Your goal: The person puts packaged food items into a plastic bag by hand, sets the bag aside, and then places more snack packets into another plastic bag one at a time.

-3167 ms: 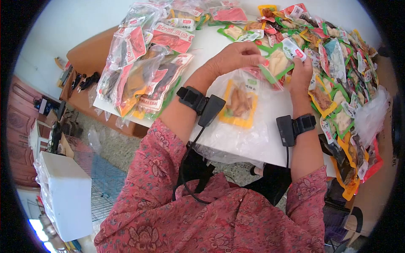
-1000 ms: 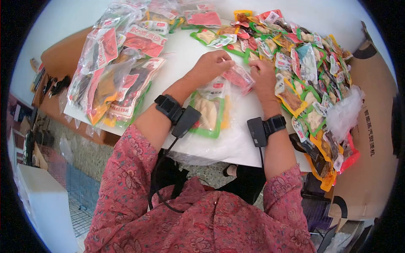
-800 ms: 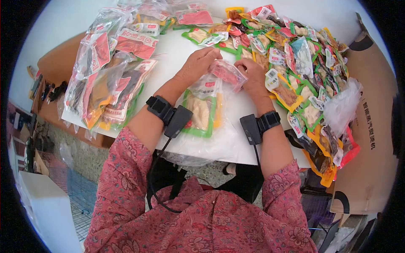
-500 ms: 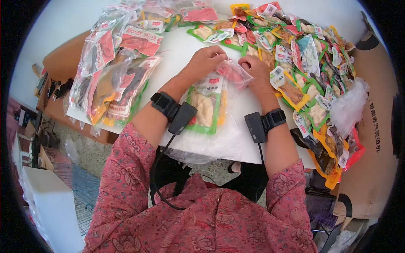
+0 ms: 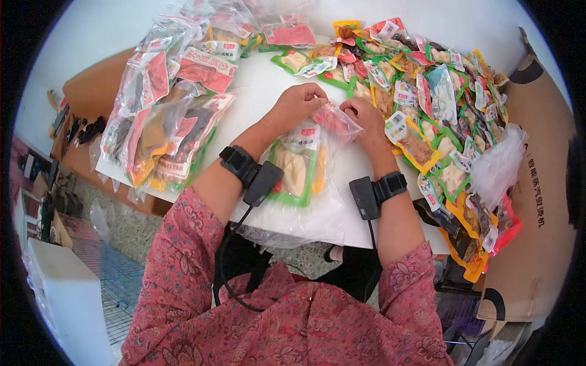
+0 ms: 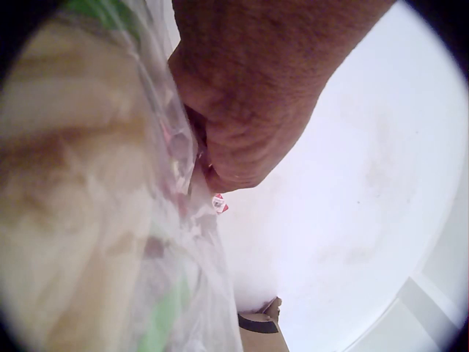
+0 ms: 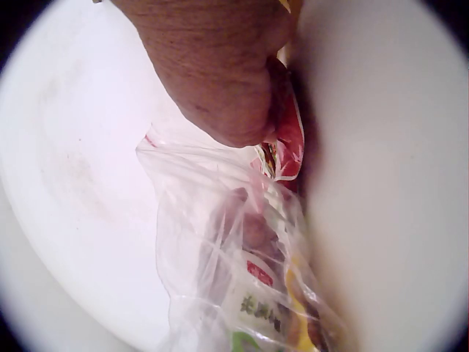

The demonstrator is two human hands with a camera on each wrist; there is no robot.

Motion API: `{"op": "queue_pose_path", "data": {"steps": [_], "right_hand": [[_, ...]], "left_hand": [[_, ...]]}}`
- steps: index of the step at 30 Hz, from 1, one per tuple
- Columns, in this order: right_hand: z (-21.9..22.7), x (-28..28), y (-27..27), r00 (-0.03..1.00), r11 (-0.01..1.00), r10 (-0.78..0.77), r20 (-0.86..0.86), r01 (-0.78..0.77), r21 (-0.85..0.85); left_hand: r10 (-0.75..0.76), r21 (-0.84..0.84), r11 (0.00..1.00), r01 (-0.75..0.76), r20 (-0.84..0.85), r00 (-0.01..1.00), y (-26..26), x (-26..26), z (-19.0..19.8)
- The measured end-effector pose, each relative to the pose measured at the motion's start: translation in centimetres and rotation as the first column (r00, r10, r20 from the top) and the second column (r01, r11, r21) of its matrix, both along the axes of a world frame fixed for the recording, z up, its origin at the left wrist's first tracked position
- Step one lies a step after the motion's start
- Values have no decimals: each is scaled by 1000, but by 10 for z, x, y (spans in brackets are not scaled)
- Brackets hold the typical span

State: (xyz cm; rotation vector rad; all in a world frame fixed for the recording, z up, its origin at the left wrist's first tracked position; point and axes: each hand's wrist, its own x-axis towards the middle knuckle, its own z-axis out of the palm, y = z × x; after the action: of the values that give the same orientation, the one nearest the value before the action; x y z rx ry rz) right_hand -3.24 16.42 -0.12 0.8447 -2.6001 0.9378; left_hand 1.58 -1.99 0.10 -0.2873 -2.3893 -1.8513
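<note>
A clear plastic bag [image 5: 332, 207] lies on the white table in front of me in the head view. Inside it, a green-edged packet of pale food [image 5: 289, 169] overlaps a yellow-edged packet [image 5: 318, 172]. My left hand [image 5: 296, 108] pinches the bag's upper edge; in the left wrist view the plastic runs up to its curled fingers [image 6: 245, 158]. Close beside it, my right hand [image 5: 366, 119] has its fingertips curled at a small red packet [image 5: 336, 124] by the bag's mouth. Red foil also shows at these fingers in the right wrist view, largely hidden behind the hand.
A heap of assorted food packets [image 5: 421, 85] covers the table's right side. Filled clear bags [image 5: 168, 104] stand along the left and back. A crumpled plastic bag [image 5: 497, 158] lies by the heap, and a cardboard box [image 5: 525, 213] stands at the right.
The green-edged packet, held between both hands at first, is now in the bag over the yellow-edged one. Both hands have moved to the bag's mouth and the red packet, and draw slightly closer together.
</note>
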Motion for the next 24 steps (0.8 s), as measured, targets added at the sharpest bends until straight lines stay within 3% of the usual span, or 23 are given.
{"op": "queue_pose_path", "data": {"steps": [12,15,17,19,21,22,24], "right_hand": [[-8,-6,0,1000,999,22,-6,-22,-38],[-12,-19,3,990,986,-40,-136,17,-164],[1,-16,8,887,975,-193,-420,126,-182],[14,-16,10,885,975,-222,-409,205,-85],[19,-14,9,795,916,-267,-545,385,114],[18,-15,9,794,915,-265,-548,387,118],[15,-18,8,814,803,-333,-476,510,310]], "left_hand": [[46,-85,995,-48,-28,999,2,2,3],[72,-141,986,-84,-88,994,1,0,-3],[90,-164,980,-112,-135,987,1,0,-2],[67,-165,982,-86,-119,991,1,0,-3],[75,-198,975,-105,-152,986,1,0,-5],[83,-239,963,-127,-186,979,1,-1,-5],[87,-213,969,-124,-172,981,2,-1,-7]]}}
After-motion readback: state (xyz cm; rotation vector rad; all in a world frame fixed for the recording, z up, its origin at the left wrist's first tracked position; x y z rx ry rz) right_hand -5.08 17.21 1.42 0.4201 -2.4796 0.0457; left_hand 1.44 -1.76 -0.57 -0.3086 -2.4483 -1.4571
